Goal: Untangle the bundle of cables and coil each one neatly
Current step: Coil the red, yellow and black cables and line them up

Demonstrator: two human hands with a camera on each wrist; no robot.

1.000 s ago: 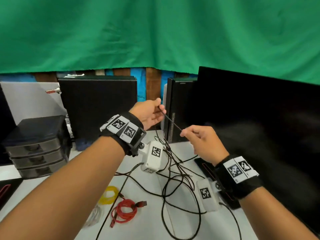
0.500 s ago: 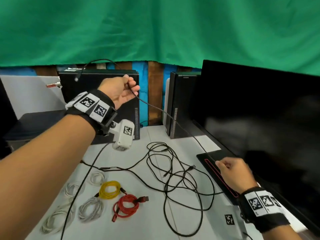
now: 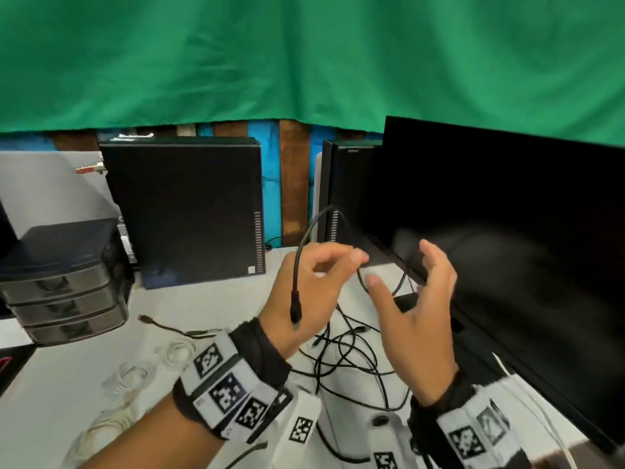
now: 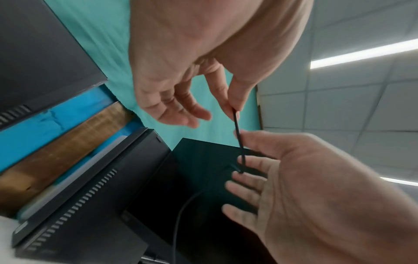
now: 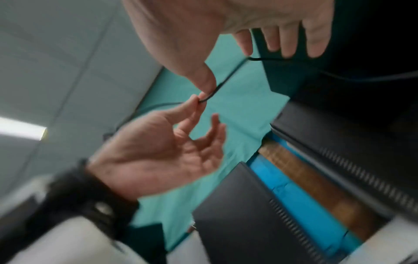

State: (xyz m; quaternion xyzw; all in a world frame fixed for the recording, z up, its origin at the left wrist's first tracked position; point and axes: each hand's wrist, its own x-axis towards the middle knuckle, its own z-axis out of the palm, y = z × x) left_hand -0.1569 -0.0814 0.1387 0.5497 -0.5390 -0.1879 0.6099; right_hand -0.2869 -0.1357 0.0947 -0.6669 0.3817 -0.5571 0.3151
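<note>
A thin black cable (image 3: 306,238) arches up above my left hand (image 3: 355,260), which pinches it between thumb and forefinger (image 4: 233,107). Its plug (image 3: 295,311) hangs down over the back of that hand. My right hand (image 3: 400,265) is close beside it, palm inward and fingers straight and spread; the cable runs across its fingers (image 4: 243,169) and grips nothing. In the right wrist view its thumb (image 5: 204,84) nearly meets the left hand's pinch (image 5: 198,100). Below both hands a tangle of black cables (image 3: 351,360) lies on the white table (image 3: 67,384).
Coiled white cables (image 3: 176,353) lie at the left front, with a loose black lead (image 3: 159,324) behind them. A black monitor (image 3: 507,214) stands at the right, two black computer cases (image 3: 189,211) at the back, a drawer unit (image 3: 64,282) at the left.
My left hand has come down from high on the left and my right hand has risen from the monitor's foot. They now meet mid-air, and the stretched cable has gone slack into a loop.
</note>
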